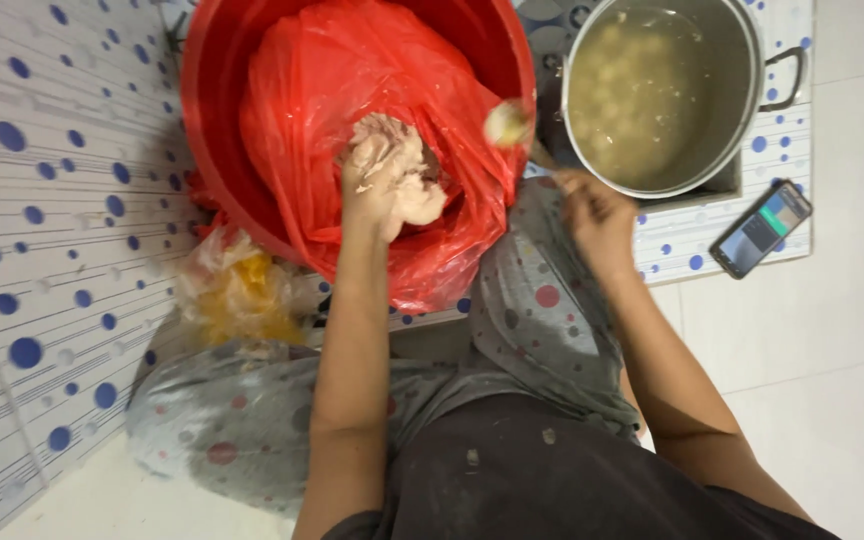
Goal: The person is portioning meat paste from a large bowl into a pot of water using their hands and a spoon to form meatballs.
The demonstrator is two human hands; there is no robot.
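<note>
Two hands at work. Our left hand (377, 185) squeezes a lump of pale paste (414, 190) over the red bag (372, 70) lining the red basin (214, 110), so drips stay inside. Our right hand (597, 215) grips a spoon (509, 123) carrying a formed ball beside the steel pot (747, 90) of broth.

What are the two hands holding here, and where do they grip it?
The left hand squeezes a lump of pale paste in its fist; the right hand holds a spoon by its handle.

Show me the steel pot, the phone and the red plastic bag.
steel pot (747, 75): head view, bare inner wall at right.
phone (760, 229): head view, middle of its screen.
red plastic bag (352, 70): head view, upper bulge inside the red tub.
</note>
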